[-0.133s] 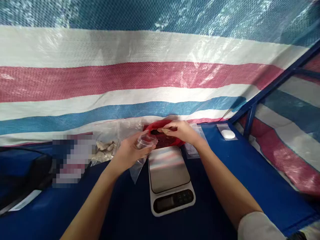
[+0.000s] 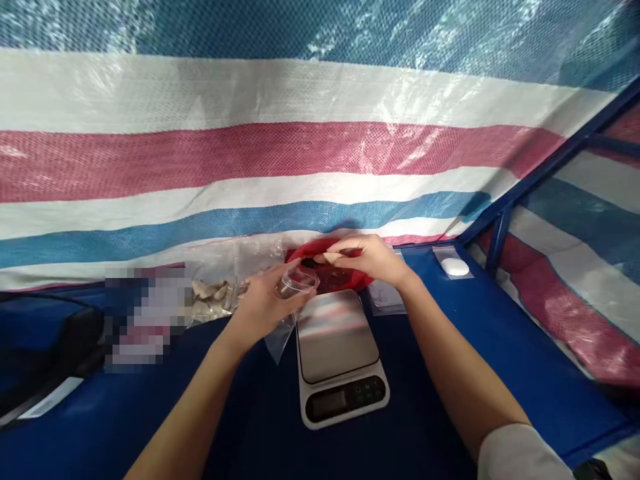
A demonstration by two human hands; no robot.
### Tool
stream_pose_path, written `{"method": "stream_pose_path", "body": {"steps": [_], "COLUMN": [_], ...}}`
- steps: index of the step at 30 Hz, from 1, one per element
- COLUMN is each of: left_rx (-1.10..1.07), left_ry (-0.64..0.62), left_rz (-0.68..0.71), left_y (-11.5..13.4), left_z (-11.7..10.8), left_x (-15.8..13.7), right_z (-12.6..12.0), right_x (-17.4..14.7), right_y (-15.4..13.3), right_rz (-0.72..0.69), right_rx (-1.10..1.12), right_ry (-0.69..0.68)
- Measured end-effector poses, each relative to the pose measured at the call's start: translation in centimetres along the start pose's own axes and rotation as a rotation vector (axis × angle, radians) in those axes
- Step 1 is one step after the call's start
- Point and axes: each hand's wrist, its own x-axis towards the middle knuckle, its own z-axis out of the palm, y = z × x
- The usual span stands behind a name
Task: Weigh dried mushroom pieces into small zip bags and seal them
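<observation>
My left hand (image 2: 265, 300) is wrapped round a small clear plastic cup (image 2: 296, 283), held tilted just behind the scale. Between the fingertips of my right hand (image 2: 373, 260) is a small pale tan piece (image 2: 331, 257), too small to name more exactly. It hangs over a red plastic container (image 2: 311, 248) with dark reddish-brown loose stuff inside, partly hidden by my hands. In front of both hands lies a kitchen scale (image 2: 337, 340) with a bare metal plate and a dark display.
A clear bag of greyish-tan chunks (image 2: 209, 297) lies left of my left hand. Clear plastic bags (image 2: 387, 299) lie beside the red container. A white oval item (image 2: 455, 267) sits on a small bag at right. Striped sheeting (image 2: 300, 153) rises behind the blue table (image 2: 480, 333).
My right hand has shifted slightly right, and the pale tan piece shows more clearly in its fingers. My left hand with the cup has moved a little to the right.
</observation>
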Motion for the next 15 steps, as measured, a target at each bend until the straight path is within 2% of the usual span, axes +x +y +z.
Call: {"method": "stream_pose_path", "body": {"steps": [7, 15], "left_rx": [0.019, 0.016], "left_ry": [0.007, -0.027], "left_rz": [0.055, 0.106], "left_y": [0.8, 1.7], "left_z": [1.3, 1.7], "left_x": [-0.3, -0.3], "right_z": [0.5, 2.3], "right_x": [-0.5, -0.5], "right_y": [-3.2, -4.8], "right_rz": [-0.181, -0.248], "right_rx": [-0.077, -0.239], "right_ry": [-0.072, -0.182]}}
